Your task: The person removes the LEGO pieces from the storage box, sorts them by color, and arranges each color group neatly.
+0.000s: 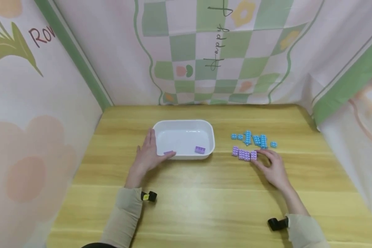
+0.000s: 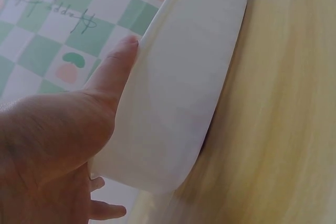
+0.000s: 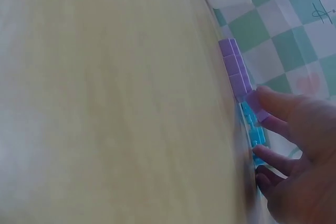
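A white rectangular tray (image 1: 186, 157) stands on the table, with a purple toy brick (image 1: 199, 150) inside near its front right and another partly hidden by the left thumb. My left hand (image 1: 147, 155) rests at the tray's front left corner, fingers straight along the side and thumb over the front rim. In the left wrist view the thumb (image 2: 118, 64) lies against the tray's outer wall (image 2: 178, 77). Right of the tray, my right hand (image 1: 272, 168) pinches a small purple brick (image 1: 253, 155) between thumb and fingers, at the right end of a row of purple bricks (image 1: 244, 154).
Several blue bricks (image 1: 248, 137) lie just behind the purple row, with a single blue brick (image 1: 274, 144) at their right end. The wooden table (image 1: 204, 206) meets a checked curtain (image 1: 209, 79) along its back edge.
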A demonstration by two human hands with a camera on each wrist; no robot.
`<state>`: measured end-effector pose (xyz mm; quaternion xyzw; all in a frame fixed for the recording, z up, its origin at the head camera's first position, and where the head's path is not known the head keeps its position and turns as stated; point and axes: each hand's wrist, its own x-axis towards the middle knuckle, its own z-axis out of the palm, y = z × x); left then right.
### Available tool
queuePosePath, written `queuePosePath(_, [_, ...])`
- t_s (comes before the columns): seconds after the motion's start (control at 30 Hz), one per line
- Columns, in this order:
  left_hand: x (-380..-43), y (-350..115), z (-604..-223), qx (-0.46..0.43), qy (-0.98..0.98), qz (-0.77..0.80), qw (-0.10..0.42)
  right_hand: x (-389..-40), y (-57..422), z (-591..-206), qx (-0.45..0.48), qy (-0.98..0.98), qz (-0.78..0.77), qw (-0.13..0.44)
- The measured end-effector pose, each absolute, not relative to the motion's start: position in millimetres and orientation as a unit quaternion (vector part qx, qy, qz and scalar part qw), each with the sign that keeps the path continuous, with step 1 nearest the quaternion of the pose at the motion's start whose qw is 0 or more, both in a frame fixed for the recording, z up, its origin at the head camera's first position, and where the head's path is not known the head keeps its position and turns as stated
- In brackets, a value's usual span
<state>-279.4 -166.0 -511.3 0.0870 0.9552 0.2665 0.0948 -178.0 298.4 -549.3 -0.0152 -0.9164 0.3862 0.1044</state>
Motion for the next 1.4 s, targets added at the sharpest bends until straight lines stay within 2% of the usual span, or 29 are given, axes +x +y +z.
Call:
queuePosePath(0.43, [-278.3,-165.1,-516.0,0.089,0.958,0.261,0.082,-178.6,301.8,-560.7,0.017,-0.932,0.339,0.128])
queuePosePath(0.63, [-278.7,-163.8,-517.1,0.089,0.957,0.265,0.077,-177.4,303.5,-550.7,0.022,-0.928,0.357,0.108])
queuePosePath(0.93, [-276.2,-163.6,-516.2,0.084,0.965,0.242,0.052,-188.5,275.5,-522.6,0.05,-0.914,0.371,0.156])
queuePosePath(1.2, [-278.5,-162.1,-517.2,0.089,0.974,0.205,0.038,-210.5,226.2,-491.6,0.15,-0.905,0.375,0.134])
queuePosePath(1.4, [-276.0,-160.8,-516.5,0.096,0.976,0.193,0.028,-235.6,192.3,-476.7,0.214,-0.917,0.329,0.076])
